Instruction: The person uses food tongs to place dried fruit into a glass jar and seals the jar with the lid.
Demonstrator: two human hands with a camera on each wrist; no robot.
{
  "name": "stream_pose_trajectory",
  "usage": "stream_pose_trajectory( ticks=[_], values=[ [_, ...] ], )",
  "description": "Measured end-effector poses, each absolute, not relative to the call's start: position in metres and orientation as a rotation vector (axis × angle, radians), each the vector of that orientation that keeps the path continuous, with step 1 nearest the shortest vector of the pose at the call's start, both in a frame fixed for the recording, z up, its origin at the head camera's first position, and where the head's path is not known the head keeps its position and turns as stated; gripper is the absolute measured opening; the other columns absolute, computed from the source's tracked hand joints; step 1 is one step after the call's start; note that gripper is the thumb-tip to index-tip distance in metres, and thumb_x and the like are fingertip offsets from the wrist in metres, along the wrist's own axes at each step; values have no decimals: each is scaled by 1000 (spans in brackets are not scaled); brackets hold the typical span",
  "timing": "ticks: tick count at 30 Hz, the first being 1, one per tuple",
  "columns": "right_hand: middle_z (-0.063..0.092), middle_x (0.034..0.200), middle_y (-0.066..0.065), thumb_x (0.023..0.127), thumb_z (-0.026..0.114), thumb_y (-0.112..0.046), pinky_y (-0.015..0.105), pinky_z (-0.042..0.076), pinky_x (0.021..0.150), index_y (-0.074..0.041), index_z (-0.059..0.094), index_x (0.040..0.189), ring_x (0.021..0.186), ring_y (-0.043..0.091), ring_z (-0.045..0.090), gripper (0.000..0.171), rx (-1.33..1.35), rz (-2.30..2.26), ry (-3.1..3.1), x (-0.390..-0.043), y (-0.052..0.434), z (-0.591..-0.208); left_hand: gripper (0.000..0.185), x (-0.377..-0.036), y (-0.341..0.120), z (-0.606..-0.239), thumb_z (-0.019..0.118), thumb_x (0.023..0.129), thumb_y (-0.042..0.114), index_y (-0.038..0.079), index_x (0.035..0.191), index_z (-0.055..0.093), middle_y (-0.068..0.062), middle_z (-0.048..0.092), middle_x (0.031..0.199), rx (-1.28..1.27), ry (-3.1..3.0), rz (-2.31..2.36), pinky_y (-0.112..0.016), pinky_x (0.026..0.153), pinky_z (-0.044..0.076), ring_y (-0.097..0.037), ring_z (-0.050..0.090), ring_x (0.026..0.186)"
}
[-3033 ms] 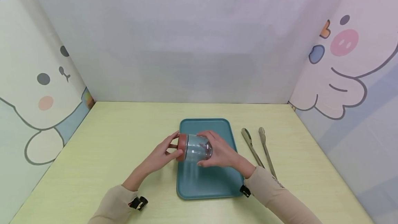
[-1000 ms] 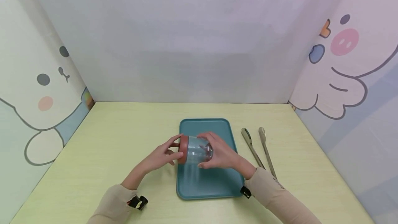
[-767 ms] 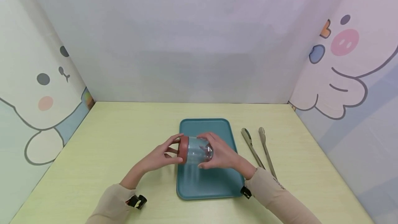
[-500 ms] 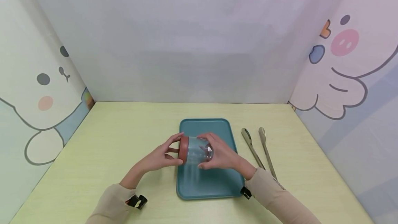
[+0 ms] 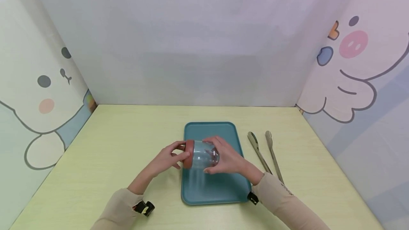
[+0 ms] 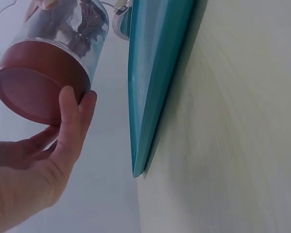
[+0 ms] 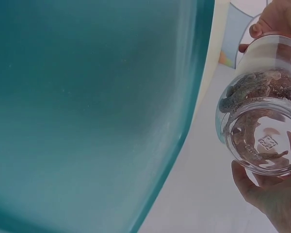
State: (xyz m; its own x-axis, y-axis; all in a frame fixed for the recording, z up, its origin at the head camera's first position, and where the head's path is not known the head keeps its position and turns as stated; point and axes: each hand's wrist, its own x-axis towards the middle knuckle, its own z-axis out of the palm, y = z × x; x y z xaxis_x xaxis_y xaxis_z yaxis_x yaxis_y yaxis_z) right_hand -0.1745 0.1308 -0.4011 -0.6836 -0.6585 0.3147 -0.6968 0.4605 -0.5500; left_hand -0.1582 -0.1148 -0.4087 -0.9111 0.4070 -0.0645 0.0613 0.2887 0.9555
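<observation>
1. Beige sleeves enter from the near edge of the pale yellow-green table (image 5: 105,144); a small black clip sits at each cuff.
2. The left hand (image 5: 166,159) grips the reddish-brown lid (image 5: 188,153) of a clear jar (image 5: 204,153); its fingers and thumb are curled round the lid's rim, as the left wrist view confirms.
3. The right hand (image 5: 225,157) wraps the jar's transparent body, fingers curled over the top and thumb beneath, so the jar lies on its side, held above the near half of the teal tray (image 5: 220,130) and not resting on it.
4. Contents: the right wrist view, looking at the jar's base (image 7: 262,141), shows dark, irregular, wrinkled pieces (image 7: 247,92) inside; what they are cannot be told.
5. Handling, as a judgement: the jar appears rigid, smooth-walled and light to moderate in weight. Its clear wall looks slippery, and whether it is glass or plastic cannot be told, so it is best treated as breakable. The ridged lid offers the better purchase for one hand; the body wants a full-wrap hold from the other.
6. Surroundings: metal tongs (image 5: 265,152) lie on the table just right of the tray, beside the right forearm, apart from both hands.
7. Obstruction: nothing stands between the hands and the tray; the tongs are the nearest thing.
8. Farthest: panels printed with cartoon animals (image 5: 44,91) enclose the table on both sides.
</observation>
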Motion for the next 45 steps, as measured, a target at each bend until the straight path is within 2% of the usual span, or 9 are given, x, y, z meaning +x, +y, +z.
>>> stream_pose_trajectory(
  ticks=[6, 13, 17, 20, 24, 27, 33, 38, 45],
  values=[
    [46, 112, 7, 63, 72, -48, 31, 44, 70, -16, 38, 125, 92, 22, 47, 78, 1239, 1054, -2643, -173, 131, -402, 60, -155, -119, -404, 65, 81, 24, 9, 131, 36, -12, 43, 122, 615, 2301, 1615, -30, 72, 49, -23, 55, 92],
    [46, 114, 8, 62, 73, -48, 30, 45, 72, -15, 38, 126, 91, 22, 50, 79, 1239, 1096, -2659, -173, 132, -403, 71, -141, -118, -381, 72, 74, 15, 3, 132, 33, -14, 41, 126, 795, 2426, 1544, -41, 79, 46, -28, 51, 99],
    [46, 113, 6, 62, 72, -49, 30, 45, 72, -16, 38, 126, 90, 21, 50, 79, 1245, 1101, -2648, -173, 132, -403, 73, -141, -118, -381, 73, 73, 14, 3, 132, 32, -12, 40, 126, 850, 2459, 1520, -43, 81, 45, -28, 50, 102],
    [46, 113, 6, 63, 72, -48, 30, 45, 71, -16, 38, 126, 89, 22, 49, 79, 1251, 1106, -2628, -174, 133, -402, 73, -145, -118, -389, 70, 76, 15, 5, 135, 29, -13, 37, 129, 805, 2403, 1571, -43, 81, 45, -30, 49, 104],
    [45, 114, 7, 63, 73, -46, 31, 45, 71, -12, 39, 125, 91, 22, 48, 79, 1252, 1069, -2599, -175, 132, -402, 66, -153, -117, -402, 62, 84, 21, 10, 137, 24, -16, 35, 129, 624, 2291, 1644, -38, 75, 48, -28, 53, 98],
    [45, 115, 7, 62, 72, -47, 31, 45, 72, -11, 39, 125, 94, 21, 46, 79, 1250, 1012, -2588, -175, 132, -401, 59, -156, -115, -408, 57, 87, 27, 10, 135, 27, -18, 38, 124, 530, 2228, 1669, -35, 68, 51, -25, 57, 88],
    [44, 116, 8, 62, 73, -48, 31, 45, 72, -12, 39, 125, 94, 22, 46, 80, 1260, 999, -2591, -174, 131, -400, 55, -155, -114, -410, 61, 84, 26, 8, 129, 36, -16, 43, 115, 521, 2235, 1706, -34, 64, 51, -21, 58, 75],
    [45, 116, 6, 63, 71, -49, 31, 44, 72, -14, 38, 127, 92, 21, 47, 80, 1264, 999, -2626, -173, 131, -399, 57, -153, -113, -410, 65, 81, 25, 10, 129, 37, -12, 45, 114, 528, 2310, 1668, -30, 67, 48, -19, 58, 74],
    [46, 117, 5, 63, 71, -50, 32, 44, 72, -12, 40, 127, 94, 23, 47, 80, 1295, 978, -2623, -173, 131, -401, 60, -144, -112, -396, 67, 79, 15, 2, 128, 36, -14, 45, 111, 601, 2315, 1685, -28, 67, 50, -25, 58, 74]
  ],
)
